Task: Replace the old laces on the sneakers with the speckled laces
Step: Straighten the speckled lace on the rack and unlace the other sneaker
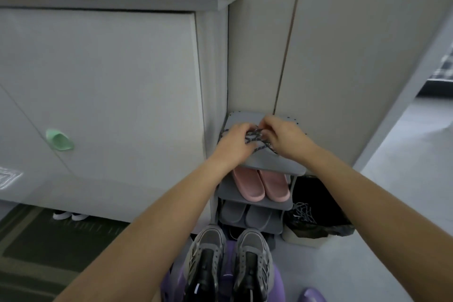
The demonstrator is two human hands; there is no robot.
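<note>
On the top shelf of a grey shoe rack [277,163] lies a bundle of dark speckled laces [257,141]. My left hand [234,141] and my right hand [285,137] both reach over it, fingers curled into the laces from either side. Two grey sneakers [230,257] with dark tongues stand side by side on a purple stool [228,277] right below me, toes toward the rack. No laces show in their eyelets. A tangle of pale, old-looking laces [302,212] lies on a dark bag beside the rack.
Pink slippers [259,185] fill the rack's second shelf and grey slippers [245,214] the third. A white cabinet with a green handle [60,140] stands to the left, a wall behind the rack. A dark bin bag [318,203] sits to the right, and a mat [49,240] lies bottom left.
</note>
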